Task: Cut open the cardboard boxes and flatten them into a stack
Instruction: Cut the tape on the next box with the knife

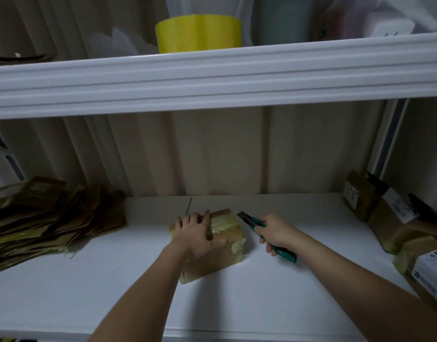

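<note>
Head view: box (222, 245) under left hand (196, 236).

left grip (197, 233): fingers spread, palm down | right grip (274, 233): curled tight, arm extended

White shelf (286, 280): boxes (385, 213), flattened cardboard (47, 218).

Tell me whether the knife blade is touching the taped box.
Apart. The head view shows the blade tip clear of the box, with white shelf visible between them; the right hand holds the knife off to the side.
</note>
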